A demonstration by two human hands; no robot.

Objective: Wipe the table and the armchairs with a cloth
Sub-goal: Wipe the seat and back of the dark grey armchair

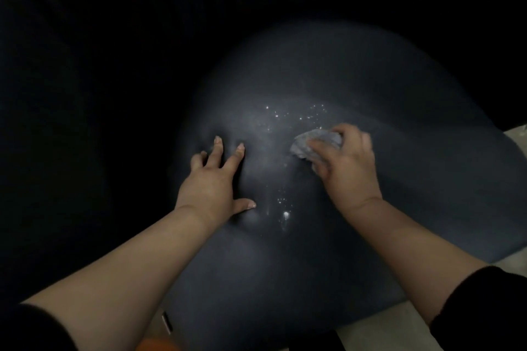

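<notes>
Item: armchair seat cushion [356, 88], dark, rounded, lit at centre, bearing scattered bright droplets [285, 202] between the two hands and a second cluster just beyond the cloth. Cloth [315, 144]: pale grey, bunched into a wad, lying on the cushion right of centre; its long axis appears to run from lower left to upper right, the free end pointing left toward the droplets, though the wadding makes this uncertain. Right hand [346, 162]: fingers curled over the cloth, gripping it and bearing it down on the fabric. Left hand [216, 179]: flat, fingers spread and straight, fingertips denting the cushion, holding nothing, bracing the seat. Step in hand, as judged: wiping the seat. Recommended practice: keep the bracing hand planted so the soft surface stays taut, sweep the wad through both droplet clusters in overlapping passes, and turn it to a dry face when soaked. Pale floor [379, 328] shows at lower right.
</notes>
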